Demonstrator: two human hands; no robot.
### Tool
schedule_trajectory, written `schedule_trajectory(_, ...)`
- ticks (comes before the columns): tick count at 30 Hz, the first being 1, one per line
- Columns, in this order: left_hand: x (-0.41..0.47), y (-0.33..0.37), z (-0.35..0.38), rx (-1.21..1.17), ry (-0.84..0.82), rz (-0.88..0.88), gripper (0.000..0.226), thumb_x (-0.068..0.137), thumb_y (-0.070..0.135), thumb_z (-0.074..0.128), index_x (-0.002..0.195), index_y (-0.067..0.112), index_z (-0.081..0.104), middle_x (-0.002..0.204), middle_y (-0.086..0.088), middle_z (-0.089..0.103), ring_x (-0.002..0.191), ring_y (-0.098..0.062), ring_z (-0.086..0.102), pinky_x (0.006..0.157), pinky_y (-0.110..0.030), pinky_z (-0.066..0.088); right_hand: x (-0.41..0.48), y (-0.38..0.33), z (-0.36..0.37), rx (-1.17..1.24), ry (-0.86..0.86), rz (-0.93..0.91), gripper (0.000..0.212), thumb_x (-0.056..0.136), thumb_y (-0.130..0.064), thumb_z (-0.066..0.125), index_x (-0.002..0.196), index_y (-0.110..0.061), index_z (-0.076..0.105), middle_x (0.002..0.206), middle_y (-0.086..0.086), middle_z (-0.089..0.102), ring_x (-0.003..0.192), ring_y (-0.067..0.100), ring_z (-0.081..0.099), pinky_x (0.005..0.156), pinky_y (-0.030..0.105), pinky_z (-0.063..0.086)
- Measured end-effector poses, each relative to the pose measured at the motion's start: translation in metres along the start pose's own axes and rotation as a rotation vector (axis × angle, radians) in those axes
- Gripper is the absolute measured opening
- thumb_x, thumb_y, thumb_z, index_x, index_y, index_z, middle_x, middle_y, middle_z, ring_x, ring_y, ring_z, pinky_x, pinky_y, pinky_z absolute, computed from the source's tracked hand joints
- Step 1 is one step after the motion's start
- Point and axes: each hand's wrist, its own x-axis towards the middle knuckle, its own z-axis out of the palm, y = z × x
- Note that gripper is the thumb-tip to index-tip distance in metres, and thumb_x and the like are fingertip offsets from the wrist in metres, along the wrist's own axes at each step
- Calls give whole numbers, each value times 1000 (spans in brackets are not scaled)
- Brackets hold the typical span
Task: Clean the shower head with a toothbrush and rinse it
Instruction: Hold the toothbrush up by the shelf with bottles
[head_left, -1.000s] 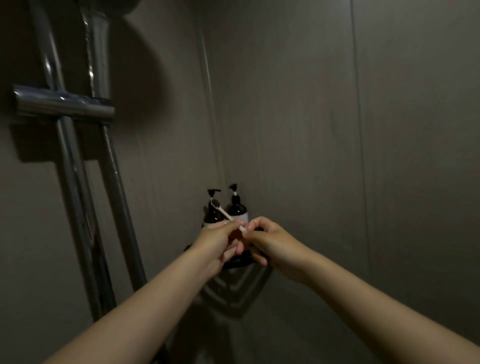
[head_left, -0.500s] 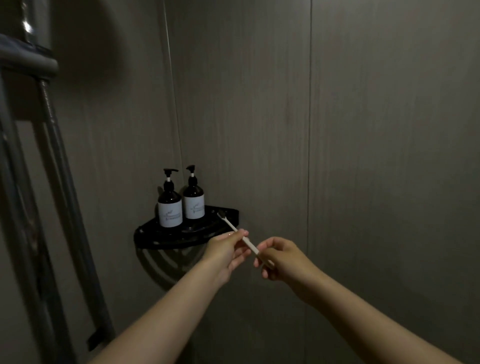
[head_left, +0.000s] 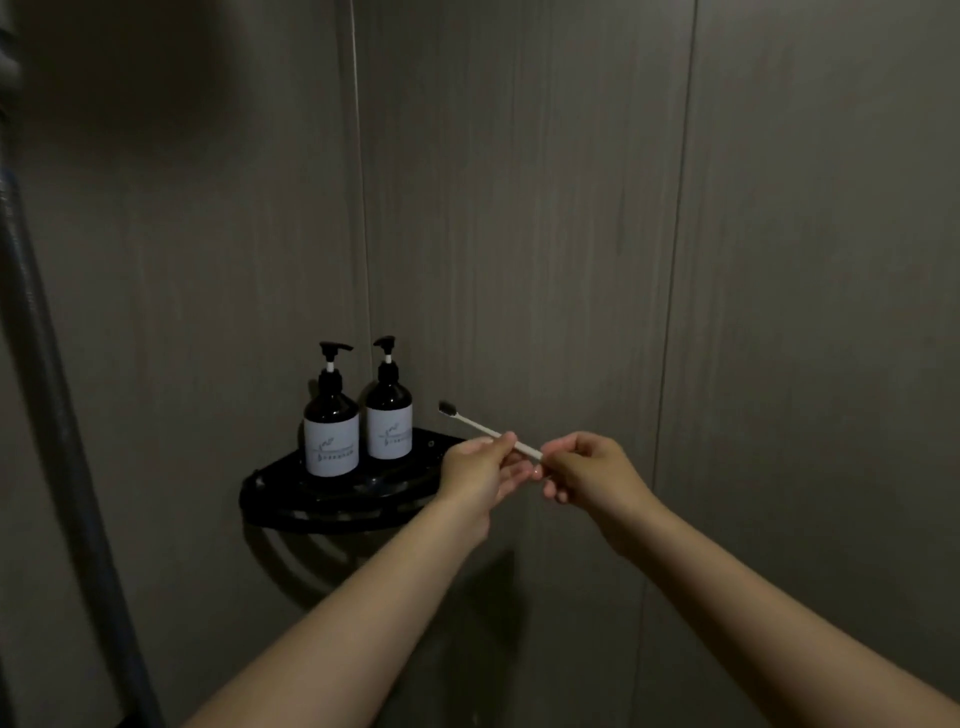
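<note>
- Head view looks into the corner of a dim shower stall lined with grey-brown wall panels (head_left: 545, 208), where a black plastic corner shelf (head_left: 291, 506) is fixed; every place below is given relative to that shelf.
- On the shelf stand two dark round pump bottles, upright and just beside each other: the nearer pump bottle with a white label (head_left: 331, 421) toward the shelf's left, and the farther pump bottle with a white label (head_left: 388, 410) closer to the corner seam.
- A slim white toothbrush with a dark bristled head (head_left: 485, 428) is held in the air just right of the shelf, tilted, with its dark head up and to the left, above the shelf's right end and close to the farther bottle without touching it.
- The person's left hand (head_left: 480, 470), in front of the shelf's right end, pinches the middle of the toothbrush handle between thumb and fingertips; the other fingers curl loosely below.
- The person's right hand (head_left: 592, 470), further right of the shelf against the bare wall, has its fingers curled closed at the lower end of the handle; thumb and forefinger meet at the handle tip.
- Both bare forearms reach in from the bottom edge, below and in front of the shelf.
- A dull metal shower pipe (head_left: 57, 415) runs steeply down the frame's left edge, well left of the shelf.
- The shelf casts a ribbed shadow on the wall directly beneath it.
</note>
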Motion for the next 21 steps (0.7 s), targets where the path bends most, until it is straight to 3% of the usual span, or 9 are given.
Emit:
schedule_trajectory(4, 26, -12, 6, 45, -7, 38, 15, 95, 11, 51, 84, 2, 57, 66, -8, 57, 50, -11, 59, 60, -23, 57, 39, 2, 2, -70, 6, -22, 13, 90, 4, 45, 87, 1, 57, 53, 6, 57, 38, 6, 50, 41, 16, 41)
schedule_trajectory(7, 44, -23, 5, 59, -6, 19, 15, 95, 16, 52, 90, 6, 63, 75, -6, 64, 69, -15, 64, 78, -30, 56, 61, 11, 3, -169, 4, -54, 14, 91, 0, 45, 92, 5, 59, 63, 12, 60, 47, 12, 54, 44, 18, 44)
schedule_trajectory(11, 65, -38, 5, -29, 46, -49, 18, 97, 20, 50, 103, 11, 64, 93, -9, 70, 91, -20, 67, 97, -40, 50, 82, 25, 8, -372, 15, -108, 13, 92, -8, 49, 90, -2, 60, 67, 8, 63, 59, 16, 62, 56, 24, 52)
schedule_trajectory(14, 73, -44, 3, -84, 21, -124, 26, 100, 24, 42, 112, 12, 61, 98, -8, 70, 91, -19, 66, 87, -35, 52, 93, 32, 14, -452, 19, -144, 13, 90, -11, 51, 90, -2, 61, 74, 13, 68, 66, 20, 65, 68, 37, 56)
schedule_trajectory(21, 74, -41, 3, -153, -17, -157, 29, 102, 22, 34, 114, 11, 57, 101, -11, 66, 87, -18, 62, 74, -30, 50, 107, 40, 21, -382, -13, -54, 14, 89, -8, 50, 91, 0, 61, 70, 13, 66, 62, 22, 64, 70, 43, 57)
